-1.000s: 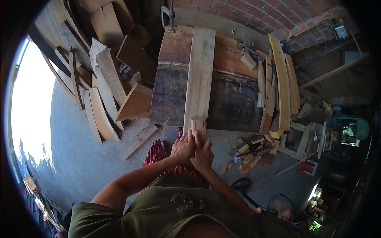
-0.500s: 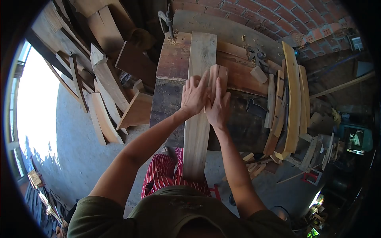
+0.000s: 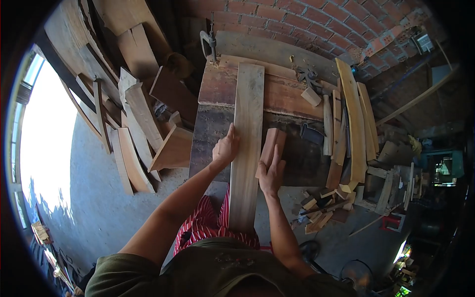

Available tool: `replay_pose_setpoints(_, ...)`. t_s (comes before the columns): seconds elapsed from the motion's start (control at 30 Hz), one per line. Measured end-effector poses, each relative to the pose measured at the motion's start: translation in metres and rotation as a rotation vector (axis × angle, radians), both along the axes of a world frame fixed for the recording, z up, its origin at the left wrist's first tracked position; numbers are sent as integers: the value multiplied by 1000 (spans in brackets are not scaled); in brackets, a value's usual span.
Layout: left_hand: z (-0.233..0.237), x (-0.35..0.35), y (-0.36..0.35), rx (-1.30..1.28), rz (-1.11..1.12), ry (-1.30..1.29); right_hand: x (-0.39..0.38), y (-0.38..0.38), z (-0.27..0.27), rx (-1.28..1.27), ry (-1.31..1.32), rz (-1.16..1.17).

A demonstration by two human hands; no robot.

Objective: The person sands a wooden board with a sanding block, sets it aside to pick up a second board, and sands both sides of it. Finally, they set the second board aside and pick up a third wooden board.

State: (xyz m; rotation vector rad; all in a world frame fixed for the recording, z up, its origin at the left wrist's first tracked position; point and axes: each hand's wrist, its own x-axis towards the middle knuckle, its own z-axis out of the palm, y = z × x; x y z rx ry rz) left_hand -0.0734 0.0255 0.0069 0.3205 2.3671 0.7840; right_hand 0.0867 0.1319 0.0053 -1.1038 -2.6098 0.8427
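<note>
A long pale wooden plank (image 3: 249,99) runs from the bench toward my body, its near end against my striped trousers. My left hand (image 3: 226,150) grips the plank's left edge, its index finger pointing forward along the side. To the right of the plank, my right hand (image 3: 271,177) is closed on a reddish-brown wooden block (image 3: 273,143), thumb on the left side and fingers along the right. The block's near end is partly covered by that hand. Beneath both lies the dark workbench (image 3: 210,128) with reddish boards (image 3: 292,106) across its far part.
A clamp (image 3: 212,44) stands at the bench's far left corner. Metal tools (image 3: 309,76), a small wood piece (image 3: 311,96) and a dark curved object (image 3: 311,133) lie on the right. Yellow strips (image 3: 352,123) line the right edge. Boards (image 3: 141,109) lean at left; offcuts (image 3: 321,210) litter the floor.
Both hands were together on the block atop the plank. They have separated and come nearer: the left to the plank's left edge, the right with the block off to the right.
</note>
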Motion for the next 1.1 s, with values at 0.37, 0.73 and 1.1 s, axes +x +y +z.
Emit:
replay_pose_setpoints(0.37,-9,-3,-4,-47,-92,104,20,-19,2,21,15,38)
replay_pose_setpoints(0.73,-15,-15,5,10,-87,153,9,-4,-3,29,57,89)
replay_pose_setpoints(1.1,-1,105,-21,261,-156,257,27,-57,19,337,-113,292)
